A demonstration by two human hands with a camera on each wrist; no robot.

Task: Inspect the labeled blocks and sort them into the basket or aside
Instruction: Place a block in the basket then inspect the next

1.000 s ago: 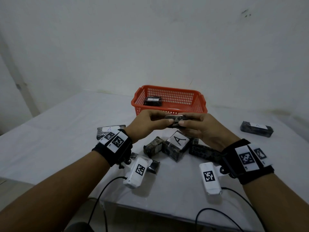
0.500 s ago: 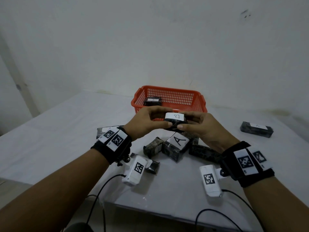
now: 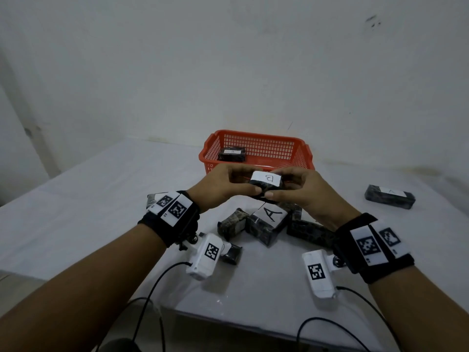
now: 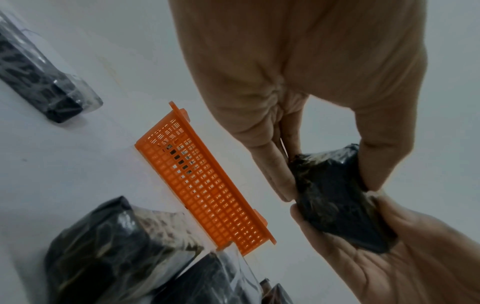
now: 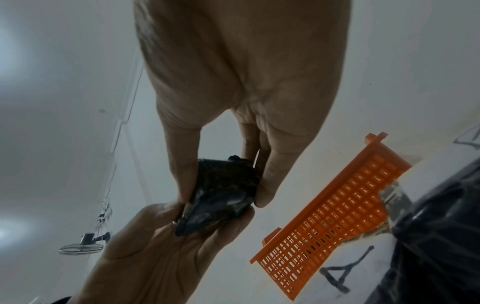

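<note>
Both hands hold one small dark wrapped block (image 3: 264, 185) in the air in front of the orange basket (image 3: 299, 154). Its white label faces up and reads B. My left hand (image 3: 225, 188) pinches the block's left end and my right hand (image 3: 297, 190) pinches its right end. In the left wrist view the block (image 4: 335, 197) sits between my left fingers (image 4: 275, 174) and thumb. The right wrist view shows the same block (image 5: 221, 195) held from the other side. Inside the basket lies one labelled block (image 3: 232, 154).
On the white table (image 3: 83, 199) below my hands lies a cluster of dark wrapped blocks, one with a big A label (image 3: 270, 217). Another block (image 3: 389, 196) lies alone at the right. The table's front edge and cables are near my forearms.
The block has been turned between both hands, so its white B label now faces up; a second ago only its dark side showed. Both hands rose slightly.
</note>
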